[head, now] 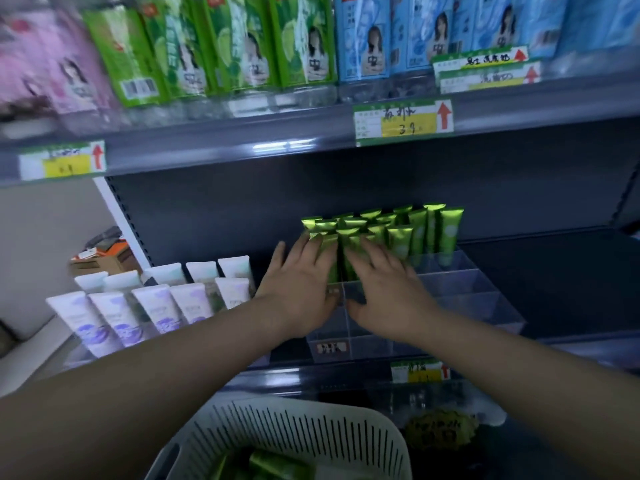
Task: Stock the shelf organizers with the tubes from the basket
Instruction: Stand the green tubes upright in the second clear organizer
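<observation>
Several shiny green tubes (417, 233) stand upright in the back rows of a clear plastic shelf organizer (478, 296) on the dark shelf. My left hand (298, 289) lies flat with straight fingers against the front-left green tubes. My right hand (388, 285) lies flat beside it, fingers spread over the front tubes just to the right. Both hands press on the tubes and grip nothing. Below, a white slotted basket (311, 434) holds more green tubes (273, 465).
White and purple tubes (114, 317) fill another organizer to the left. The upper shelf carries green, blue and pink cartons with price tags (403, 123) on its edge. The clear organizer's front compartments hold nothing. A cardboard box (104, 258) sits far left.
</observation>
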`<state>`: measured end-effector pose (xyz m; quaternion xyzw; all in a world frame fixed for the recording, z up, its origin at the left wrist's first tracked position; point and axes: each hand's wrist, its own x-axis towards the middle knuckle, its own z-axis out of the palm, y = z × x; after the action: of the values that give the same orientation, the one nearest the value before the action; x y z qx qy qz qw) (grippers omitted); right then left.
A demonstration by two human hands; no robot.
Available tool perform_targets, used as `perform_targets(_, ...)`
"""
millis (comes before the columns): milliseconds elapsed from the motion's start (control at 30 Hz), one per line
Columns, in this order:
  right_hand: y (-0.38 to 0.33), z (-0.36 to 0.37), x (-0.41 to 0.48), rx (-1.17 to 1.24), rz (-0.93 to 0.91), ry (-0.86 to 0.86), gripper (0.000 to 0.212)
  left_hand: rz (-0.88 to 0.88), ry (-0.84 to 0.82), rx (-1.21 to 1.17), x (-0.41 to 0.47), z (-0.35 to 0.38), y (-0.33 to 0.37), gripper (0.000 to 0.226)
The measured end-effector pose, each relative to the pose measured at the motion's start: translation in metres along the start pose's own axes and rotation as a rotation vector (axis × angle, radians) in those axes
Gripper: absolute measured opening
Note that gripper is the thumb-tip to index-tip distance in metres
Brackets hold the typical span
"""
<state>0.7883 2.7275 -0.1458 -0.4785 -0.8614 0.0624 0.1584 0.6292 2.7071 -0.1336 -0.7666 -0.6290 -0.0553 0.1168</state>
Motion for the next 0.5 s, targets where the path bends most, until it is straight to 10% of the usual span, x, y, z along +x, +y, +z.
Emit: perform_targets(500, -0.062, 0.048, -0.064, 0.046, -0.082, -0.105, 0.080, -0.102, -0.038, -0.015, -0.116, 0.020, -0.010, 0.081)
